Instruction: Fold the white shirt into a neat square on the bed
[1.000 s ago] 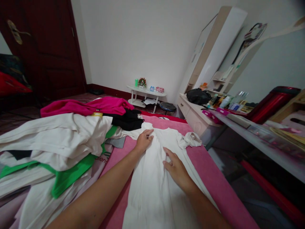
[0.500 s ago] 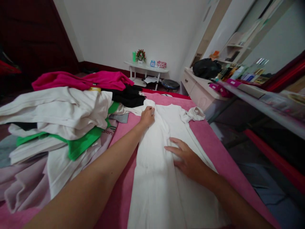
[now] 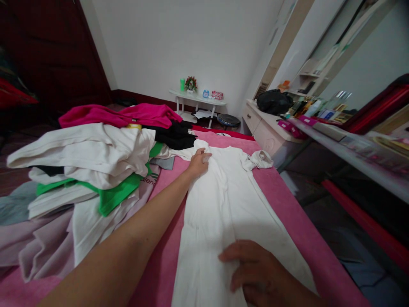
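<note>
A long white short-sleeved shirt [image 3: 255, 200] lies stretched out on the pink bedspread [image 3: 275, 187], its left side folded inward in a lengthwise strip. My left hand [image 3: 198, 163] rests on the shirt near the shoulder, fingers loosely apart on the fabric. Lower down, my right hand [image 3: 255, 266] hovers over or touches the front of the shirt with its fingers spread; contact is hard to make out. At the far right the sleeve [image 3: 262, 159] is bunched.
To the left is a heap of clothes with a white garment [image 3: 92, 151], a green one [image 3: 118, 194] and a bright pink one [image 3: 121, 116]. A small white table [image 3: 200, 98] and round stool [image 3: 228, 120] stand beyond. A cluttered dresser [image 3: 268, 132] lines the right.
My right hand has moved down the shirt towards me. My left hand has stayed near the shoulder, its fingers loosening from a pinch. The camera view has tilted up slightly.
</note>
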### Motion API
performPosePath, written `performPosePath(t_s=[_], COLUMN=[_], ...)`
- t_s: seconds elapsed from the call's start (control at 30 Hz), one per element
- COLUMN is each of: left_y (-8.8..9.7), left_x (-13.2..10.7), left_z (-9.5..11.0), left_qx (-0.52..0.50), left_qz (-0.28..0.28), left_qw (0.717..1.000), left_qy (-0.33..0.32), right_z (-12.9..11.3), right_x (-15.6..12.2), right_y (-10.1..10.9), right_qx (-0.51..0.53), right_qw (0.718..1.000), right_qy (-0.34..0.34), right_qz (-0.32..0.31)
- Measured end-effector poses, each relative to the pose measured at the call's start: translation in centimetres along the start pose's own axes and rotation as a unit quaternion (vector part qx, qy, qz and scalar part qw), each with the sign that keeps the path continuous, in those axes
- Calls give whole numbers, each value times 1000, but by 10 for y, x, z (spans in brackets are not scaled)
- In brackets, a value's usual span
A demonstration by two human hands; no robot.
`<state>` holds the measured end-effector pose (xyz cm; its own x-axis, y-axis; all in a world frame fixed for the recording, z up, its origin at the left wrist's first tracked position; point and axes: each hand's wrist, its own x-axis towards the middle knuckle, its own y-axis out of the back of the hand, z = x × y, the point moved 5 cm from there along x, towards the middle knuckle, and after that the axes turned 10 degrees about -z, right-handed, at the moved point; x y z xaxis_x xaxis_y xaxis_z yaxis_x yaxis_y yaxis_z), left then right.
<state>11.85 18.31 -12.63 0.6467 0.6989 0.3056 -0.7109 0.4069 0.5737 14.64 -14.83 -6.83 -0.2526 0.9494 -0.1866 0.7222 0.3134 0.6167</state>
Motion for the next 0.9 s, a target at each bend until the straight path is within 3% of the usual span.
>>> performPosePath(t_s=[0.1, 0.2, 0.27, 0.33, 0.4, 0.53, 0.73, 0.9], left_y=[3, 6, 7, 8, 9, 10, 16, 16], left_x=[-1, -1, -2, -4, -6, -11, -19, -21], left_z=[1, -1, -2, -2, -2, 0, -2, 6], left_qx=[-27, -47, -53, -55, -49, -17, 57, 98], left_qz=[11, 30, 39, 44, 48, 69, 139, 134], left_qw=[1000, 998, 998, 998, 998, 997, 986, 984], left_qy=[-1, 1, 3, 1, -2, 12, 65, 62], right_z=[4, 24, 39, 47, 42, 34, 87, 125], right_x=[18, 43, 54, 56, 51, 40, 21, 22], right_y=[17, 27, 29, 33, 38, 41, 66, 116], right_qx=[85, 207, 231, 165, 33, -177, -242, -245], right_qw=[993, 968, 956, 958, 963, 953, 919, 897], right_qy=[-64, -100, -122, -138, -112, -56, -133, -150], right_qz=[54, 104, 134, 192, 244, 239, 282, 335])
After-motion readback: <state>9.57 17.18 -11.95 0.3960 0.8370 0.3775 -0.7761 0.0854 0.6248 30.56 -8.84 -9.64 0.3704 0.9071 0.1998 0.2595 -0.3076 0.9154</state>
